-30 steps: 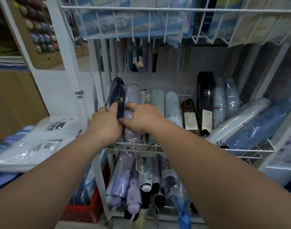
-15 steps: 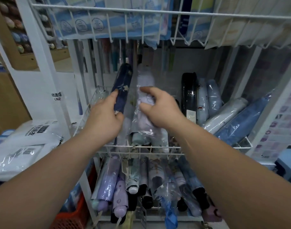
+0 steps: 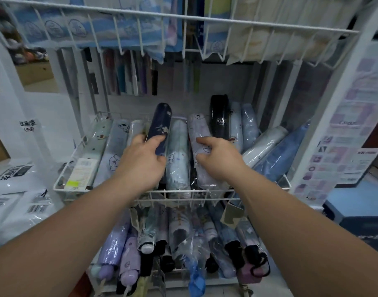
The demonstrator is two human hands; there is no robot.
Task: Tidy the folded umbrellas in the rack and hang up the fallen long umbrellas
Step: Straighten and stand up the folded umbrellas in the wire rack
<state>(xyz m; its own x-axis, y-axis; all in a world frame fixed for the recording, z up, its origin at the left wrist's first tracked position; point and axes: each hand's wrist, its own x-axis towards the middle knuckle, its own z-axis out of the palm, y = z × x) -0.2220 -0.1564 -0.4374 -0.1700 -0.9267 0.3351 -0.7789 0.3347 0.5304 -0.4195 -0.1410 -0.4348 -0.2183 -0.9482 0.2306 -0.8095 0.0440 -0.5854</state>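
Your left hand point(image 3: 141, 161) is closed around the lower part of a navy folded umbrella with pale flower print point(image 3: 160, 125), which lies near the middle of the white wire middle basket point(image 3: 175, 191), its top end raised above its neighbours. Your right hand point(image 3: 218, 159) curls its fingers onto a lilac folded umbrella in clear plastic wrap point(image 3: 200, 136), gripping its side. Between the two lies a pale blue wrapped umbrella point(image 3: 177, 159). A black folded umbrella with a white label point(image 3: 219, 117) stands just right of the lilac one. The navy umbrella's lower end is hidden under your palm; umbrellas in the lower tier point(image 3: 183, 243) are partly covered by your forearms
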